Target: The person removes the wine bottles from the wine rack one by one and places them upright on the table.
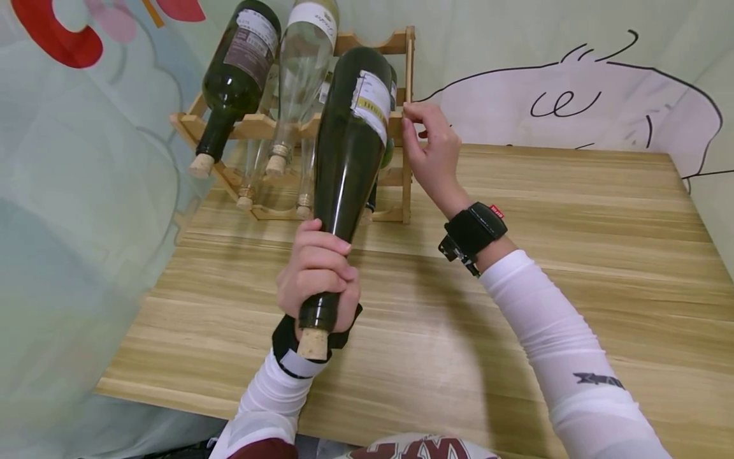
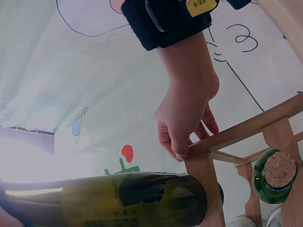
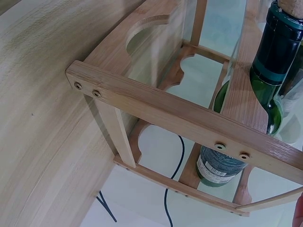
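My left hand (image 1: 318, 274) grips the neck of a dark green wine bottle (image 1: 352, 146). The bottle slants, its cork (image 1: 313, 344) towards me and its base up over the right part of a wooden wine rack (image 1: 406, 191). In the left wrist view, the bottle's base end (image 2: 161, 198) is beside the rack's corner post. My right hand (image 1: 432, 143) holds the rack's upper right corner; its thumb and fingers pinch the wood (image 2: 201, 147). Only a fingertip (image 3: 298, 215) of it shows in the right wrist view.
A dark bottle (image 1: 241, 70) and a clear bottle (image 1: 306, 51) lie on the rack's upper tier, corks forward. Several corked bottles lie lower, among them a green one (image 3: 220, 165). The wooden table (image 1: 573, 255) extends rightwards; a printed curtain (image 1: 516, 38) hangs behind.
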### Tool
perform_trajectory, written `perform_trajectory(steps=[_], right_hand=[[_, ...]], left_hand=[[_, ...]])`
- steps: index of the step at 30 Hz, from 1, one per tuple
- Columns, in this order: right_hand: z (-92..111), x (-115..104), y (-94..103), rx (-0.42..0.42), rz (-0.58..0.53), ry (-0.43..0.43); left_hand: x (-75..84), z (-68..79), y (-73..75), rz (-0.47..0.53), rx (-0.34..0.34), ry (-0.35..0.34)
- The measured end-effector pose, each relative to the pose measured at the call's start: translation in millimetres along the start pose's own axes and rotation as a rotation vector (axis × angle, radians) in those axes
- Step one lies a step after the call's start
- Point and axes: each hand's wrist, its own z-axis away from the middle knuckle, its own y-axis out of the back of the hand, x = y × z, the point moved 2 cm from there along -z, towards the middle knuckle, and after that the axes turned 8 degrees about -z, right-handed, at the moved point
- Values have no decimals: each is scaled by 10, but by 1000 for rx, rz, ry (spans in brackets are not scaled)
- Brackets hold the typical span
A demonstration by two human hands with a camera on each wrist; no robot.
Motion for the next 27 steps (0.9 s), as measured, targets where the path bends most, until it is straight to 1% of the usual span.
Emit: perform_trajectory(steps=[9, 16, 20, 27], right_hand=[[6, -22, 8, -19, 3, 11], [10, -42, 20, -58, -12, -7], [22, -48, 35, -94, -15, -28], [42, -54, 62, -147, -29, -59]], left_hand=[[42, -27, 21, 24, 19, -4], [76, -37, 42, 41, 37, -5], [67, 22, 105, 44, 41, 10], [49, 128, 226, 56, 19, 34]])
